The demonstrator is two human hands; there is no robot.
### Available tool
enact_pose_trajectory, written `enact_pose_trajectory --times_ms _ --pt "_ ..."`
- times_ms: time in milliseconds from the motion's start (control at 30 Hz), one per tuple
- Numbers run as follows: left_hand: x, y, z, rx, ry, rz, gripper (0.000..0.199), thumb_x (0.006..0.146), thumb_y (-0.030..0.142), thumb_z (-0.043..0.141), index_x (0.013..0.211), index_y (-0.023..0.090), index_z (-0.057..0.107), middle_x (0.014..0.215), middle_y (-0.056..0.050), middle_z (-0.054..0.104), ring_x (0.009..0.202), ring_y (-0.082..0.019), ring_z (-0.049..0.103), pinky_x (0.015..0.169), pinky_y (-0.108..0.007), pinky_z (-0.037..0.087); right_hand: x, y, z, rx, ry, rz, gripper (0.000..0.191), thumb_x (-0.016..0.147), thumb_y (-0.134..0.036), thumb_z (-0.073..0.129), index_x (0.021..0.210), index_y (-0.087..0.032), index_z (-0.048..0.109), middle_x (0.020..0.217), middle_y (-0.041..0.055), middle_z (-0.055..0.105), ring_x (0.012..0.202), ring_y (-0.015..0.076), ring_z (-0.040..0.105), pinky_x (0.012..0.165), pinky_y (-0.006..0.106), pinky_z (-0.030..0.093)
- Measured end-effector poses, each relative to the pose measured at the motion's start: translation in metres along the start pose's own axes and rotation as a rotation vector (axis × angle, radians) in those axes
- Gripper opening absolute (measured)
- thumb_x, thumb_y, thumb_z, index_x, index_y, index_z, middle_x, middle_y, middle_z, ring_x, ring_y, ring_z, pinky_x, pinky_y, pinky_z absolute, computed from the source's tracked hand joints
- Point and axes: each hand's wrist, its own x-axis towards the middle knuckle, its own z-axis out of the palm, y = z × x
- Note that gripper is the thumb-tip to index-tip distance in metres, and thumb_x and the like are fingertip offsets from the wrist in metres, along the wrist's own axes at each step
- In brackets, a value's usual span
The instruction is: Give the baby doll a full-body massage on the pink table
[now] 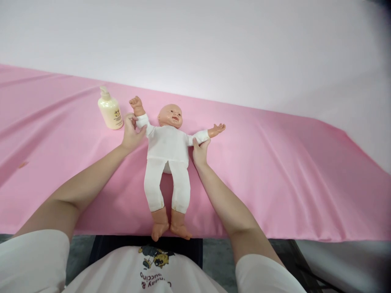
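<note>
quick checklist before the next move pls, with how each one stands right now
1. Left hand at the doll's raised arm: ok, fingers and thumb at the sleeve.
2. Right hand at the doll's other arm: ok, also at the sleeve.
3. Doll lying face up on the pink cloth: ok.
4. Toes within the cloth's near edge: not ok, they show past it.
5. Pump bottle upright: ok, close beside the left hand.
6. Firmness of both grips: cannot tell.

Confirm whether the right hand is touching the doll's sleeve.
Touching. The head view shows the right hand at the white sleeve of the doll, thumb overlapping its lower edge, no gap showing.
</note>
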Motion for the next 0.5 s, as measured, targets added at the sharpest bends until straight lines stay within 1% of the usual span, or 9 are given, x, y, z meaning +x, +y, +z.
enact_pose_trajectory --times_ms 67,133,233,300,400,500 --pt "-0.001 -0.005 -0.002 0.038 0.036 0.015 0.045 0.088 0.05 0.061 0.109 0.027 0.029 0.113 -0.008 0.036 0.104 -0.021 0.051 0.087 -0.04 0.053 -0.002 -0.004 0.0 -0.07 0.004 -0.022 0.078 0.092 -0.062 0.049 0.147 -0.015 0.021 0.153 0.0249 0.037 0.142 0.0244 0.046 0.115 0.045 0.045" --pt "-0.004 -0.006 -0.004 0.11 0.024 0.063 0.045 0.086 0.049 0.064 0.106 0.025 0.032 0.113 -0.01 0.037 0.112 -0.025 0.049 0.095 -0.045 0.05 -0.004 -0.01 0.0 -0.119 0.015 -0.06 0.083 0.094 -0.06 0.046 0.154 -0.015 0.009 0.161 0.0257 0.025 0.151 0.0241 0.035 0.118 0.046 0.042" --pt "-0.008 -0.006 -0.008 0.188 -0.054 0.091 0.043 0.084 0.045 0.067 0.103 0.024 0.035 0.113 -0.011 0.039 0.117 -0.028 0.047 0.104 -0.051 0.045 -0.007 -0.022 -0.001 -0.108 0.019 -0.136 0.09 0.093 -0.049 0.048 0.156 -0.017 -0.008 0.168 0.0223 0.007 0.158 0.0232 0.022 0.122 0.05 0.036" --pt "-0.008 -0.007 -0.009 0.201 -0.06 0.071 0.045 0.083 0.045 0.07 0.102 0.023 0.035 0.113 -0.012 0.039 0.118 -0.029 0.047 0.107 -0.054 0.042 -0.008 -0.028 -0.001 -0.065 0.013 -0.194 0.092 0.09 -0.04 0.05 0.156 -0.019 -0.012 0.17 0.0185 -0.004 0.161 0.0222 0.014 0.125 0.05 0.032" --pt "-0.005 -0.012 -0.007 0.173 0.012 0.0 0.054 0.08 0.051 0.073 0.102 0.024 0.033 0.115 -0.011 0.038 0.118 -0.028 0.047 0.106 -0.053 0.045 -0.008 -0.032 -0.002 -0.047 0.016 -0.238 0.091 0.088 -0.03 0.048 0.157 -0.021 -0.011 0.171 0.0147 -0.01 0.162 0.0217 0.005 0.127 0.052 0.025" --pt "-0.006 -0.017 -0.001 0.081 0.058 -0.069 0.062 0.08 0.059 0.072 0.111 0.025 0.029 0.116 -0.01 0.041 0.11 -0.024 0.052 0.097 -0.047 0.052 -0.006 -0.028 -0.002 -0.105 -0.012 -0.227 0.095 0.088 -0.029 0.048 0.157 -0.023 -0.017 0.171 0.0132 -0.011 0.163 0.0218 0.0 0.127 0.056 0.022"
